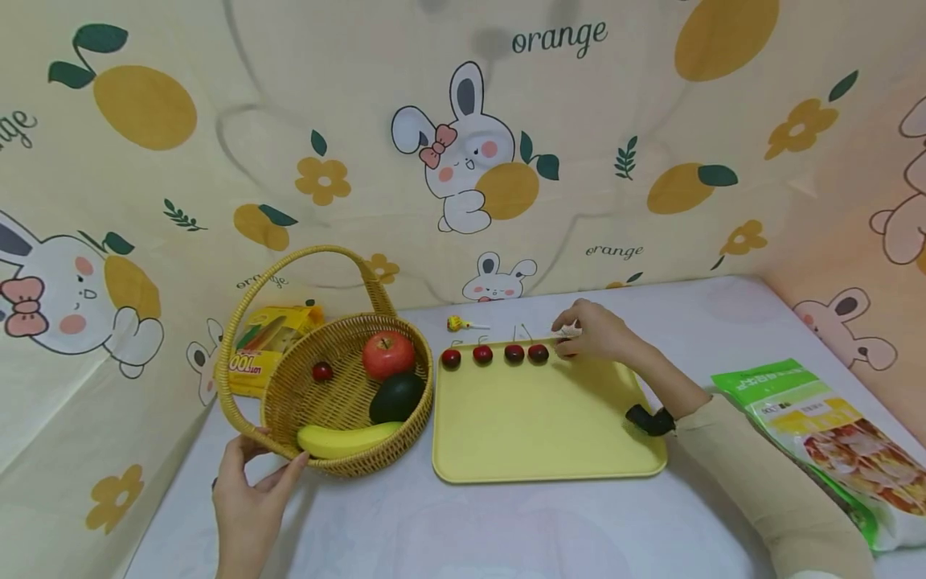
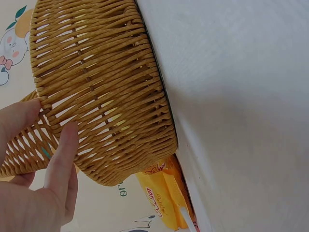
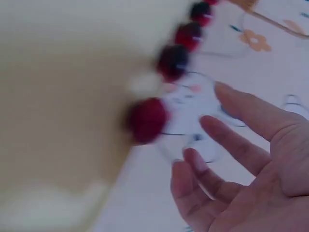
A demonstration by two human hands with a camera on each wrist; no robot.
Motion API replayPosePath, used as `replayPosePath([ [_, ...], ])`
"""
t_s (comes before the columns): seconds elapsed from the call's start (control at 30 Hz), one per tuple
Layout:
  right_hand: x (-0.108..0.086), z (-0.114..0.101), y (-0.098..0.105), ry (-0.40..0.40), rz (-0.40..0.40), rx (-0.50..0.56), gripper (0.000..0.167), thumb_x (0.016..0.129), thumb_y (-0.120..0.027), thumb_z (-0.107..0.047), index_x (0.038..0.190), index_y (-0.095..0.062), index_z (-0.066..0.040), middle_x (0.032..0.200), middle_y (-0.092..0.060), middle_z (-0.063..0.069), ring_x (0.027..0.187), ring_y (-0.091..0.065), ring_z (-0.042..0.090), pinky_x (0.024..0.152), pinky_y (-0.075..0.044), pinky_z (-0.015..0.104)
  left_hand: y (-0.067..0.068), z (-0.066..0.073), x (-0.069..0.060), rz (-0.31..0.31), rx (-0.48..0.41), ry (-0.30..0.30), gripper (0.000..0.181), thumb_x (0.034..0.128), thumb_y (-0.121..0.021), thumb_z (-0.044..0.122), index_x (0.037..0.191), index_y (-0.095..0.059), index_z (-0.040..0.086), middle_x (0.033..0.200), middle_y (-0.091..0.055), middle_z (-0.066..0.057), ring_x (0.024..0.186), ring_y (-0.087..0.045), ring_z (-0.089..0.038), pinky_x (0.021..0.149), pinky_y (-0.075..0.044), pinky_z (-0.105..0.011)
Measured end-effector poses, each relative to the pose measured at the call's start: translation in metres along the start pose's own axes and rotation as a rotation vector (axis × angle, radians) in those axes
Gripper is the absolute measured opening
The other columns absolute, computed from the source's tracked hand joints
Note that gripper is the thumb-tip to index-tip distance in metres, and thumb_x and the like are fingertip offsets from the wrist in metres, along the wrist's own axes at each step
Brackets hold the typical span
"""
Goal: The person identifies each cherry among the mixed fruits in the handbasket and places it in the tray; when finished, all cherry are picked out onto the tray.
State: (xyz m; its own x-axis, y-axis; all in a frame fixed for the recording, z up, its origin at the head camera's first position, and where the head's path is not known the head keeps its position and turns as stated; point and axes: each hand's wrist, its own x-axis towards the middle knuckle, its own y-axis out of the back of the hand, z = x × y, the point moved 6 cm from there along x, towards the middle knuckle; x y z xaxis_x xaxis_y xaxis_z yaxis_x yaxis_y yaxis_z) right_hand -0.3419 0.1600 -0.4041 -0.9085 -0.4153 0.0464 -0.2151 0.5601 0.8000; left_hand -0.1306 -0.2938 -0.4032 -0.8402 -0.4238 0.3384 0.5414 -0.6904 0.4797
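Observation:
A wicker basket (image 1: 347, 394) stands on the left, holding a red apple (image 1: 388, 355), a dark green avocado (image 1: 397, 398), a banana (image 1: 347, 441) and one cherry (image 1: 322, 371). My left hand (image 1: 249, 498) grips its near-left rim at the foot of the handle; the left wrist view shows the fingers on the woven wall (image 2: 101, 92). Several dark red cherries (image 1: 514, 353) line the far edge of a yellow tray (image 1: 550, 434). Over the row's right end is my right hand (image 1: 596, 330), partly covering the last cherry. In the right wrist view, its loosely bent fingers stand apart from that cherry (image 3: 148, 120).
Behind the tray lies a yellow-wrapped lollipop (image 1: 456, 323). A yellow snack bag (image 1: 260, 354) sits behind the basket at left. At right a green and white food bag (image 1: 832, 450) lies beside the right sleeve. Printed cloth (image 1: 405, 265) walls off the table's back.

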Motion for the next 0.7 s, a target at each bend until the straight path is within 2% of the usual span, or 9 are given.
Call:
replayPosePath([
  [0.07, 0.007, -0.020, 0.009, 0.050, 0.035, -0.001, 0.029, 0.085, -0.080, -0.014, 0.110, -0.073, -0.001, 0.110, -0.058, 0.018, 0.100, -0.054, 0.034, 0.076, -0.052, 0.043, 0.000, 0.000, 0.000, -0.002, 0.002, 0.005, 0.054, 0.0800, -0.080, -0.006, 0.124, -0.049, -0.004, 0.115, -0.053, -0.013, 0.100, -0.051, 0.000, 0.067, -0.058, -0.009],
  [0.17, 0.024, -0.063, 0.014, 0.160, 0.081, 0.038, 0.027, 0.086, -0.080, -0.014, 0.109, -0.073, -0.003, 0.112, -0.057, 0.014, 0.104, -0.052, 0.031, 0.083, -0.053, 0.044, -0.001, 0.000, 0.000, -0.008, 0.005, 0.013, 0.054, 0.0807, -0.080, -0.005, 0.125, -0.048, -0.003, 0.117, -0.053, -0.014, 0.102, -0.050, -0.001, 0.067, -0.058, -0.009],
  [0.23, 0.037, -0.098, 0.010, 0.256, 0.087, 0.079, 0.026, 0.086, -0.080, -0.014, 0.110, -0.072, -0.004, 0.114, -0.058, 0.012, 0.106, -0.053, 0.029, 0.086, -0.054, 0.044, -0.001, 0.000, 0.000, -0.015, 0.008, 0.022, 0.055, 0.0812, -0.080, -0.003, 0.125, -0.048, -0.003, 0.118, -0.052, -0.014, 0.102, -0.050, -0.001, 0.067, -0.058, -0.008],
  [0.3, 0.052, -0.135, -0.004, 0.348, 0.048, 0.117, 0.025, 0.088, -0.078, -0.013, 0.111, -0.072, -0.005, 0.116, -0.058, 0.010, 0.109, -0.053, 0.027, 0.090, -0.056, 0.043, 0.000, 0.000, 0.000, -0.015, 0.007, 0.031, 0.055, 0.0812, -0.081, -0.002, 0.126, -0.048, -0.002, 0.118, -0.053, -0.013, 0.099, -0.051, 0.002, 0.067, -0.058, -0.009],
  [0.4, 0.076, -0.190, -0.036, 0.485, -0.068, 0.126, 0.030, 0.090, -0.076, -0.014, 0.117, -0.069, -0.006, 0.124, -0.059, 0.009, 0.120, -0.052, 0.028, 0.100, -0.053, 0.042, 0.001, 0.000, 0.000, -0.014, 0.005, 0.036, 0.055, 0.0812, -0.081, -0.001, 0.126, -0.048, -0.002, 0.118, -0.053, -0.014, 0.094, -0.053, 0.006, 0.067, -0.058, -0.010],
  [0.5, 0.098, -0.237, -0.076, 0.562, -0.243, 0.105, 0.040, 0.092, -0.075, -0.018, 0.128, -0.064, -0.006, 0.132, -0.056, 0.010, 0.129, -0.048, 0.027, 0.108, -0.047, 0.034, 0.002, 0.000, 0.000, -0.011, -0.001, 0.033, 0.055, 0.0810, -0.081, -0.002, 0.126, -0.048, -0.003, 0.118, -0.053, -0.015, 0.096, -0.052, 0.005, 0.067, -0.058, -0.009],
  [0.6, 0.115, -0.270, -0.114, 0.567, -0.423, 0.088, 0.052, 0.093, -0.073, -0.024, 0.139, -0.055, -0.006, 0.142, -0.052, 0.009, 0.134, -0.044, 0.020, 0.109, -0.041, 0.022, -0.001, 0.000, 0.000, -0.014, -0.012, 0.028, 0.056, 0.0808, -0.080, -0.004, 0.126, -0.048, -0.004, 0.118, -0.052, -0.015, 0.102, -0.049, -0.001, 0.068, -0.058, -0.008],
  [0.7, 0.127, -0.290, -0.149, 0.529, -0.588, 0.076, 0.060, 0.093, -0.073, -0.029, 0.144, -0.051, -0.007, 0.150, -0.045, 0.006, 0.139, -0.038, 0.015, 0.108, -0.038, 0.015, -0.001, 0.000, 0.000, -0.005, -0.034, 0.016, 0.058, 0.0800, -0.079, -0.007, 0.128, -0.046, -0.005, 0.118, -0.052, -0.014, 0.105, -0.049, -0.005, 0.069, -0.058, -0.009],
])
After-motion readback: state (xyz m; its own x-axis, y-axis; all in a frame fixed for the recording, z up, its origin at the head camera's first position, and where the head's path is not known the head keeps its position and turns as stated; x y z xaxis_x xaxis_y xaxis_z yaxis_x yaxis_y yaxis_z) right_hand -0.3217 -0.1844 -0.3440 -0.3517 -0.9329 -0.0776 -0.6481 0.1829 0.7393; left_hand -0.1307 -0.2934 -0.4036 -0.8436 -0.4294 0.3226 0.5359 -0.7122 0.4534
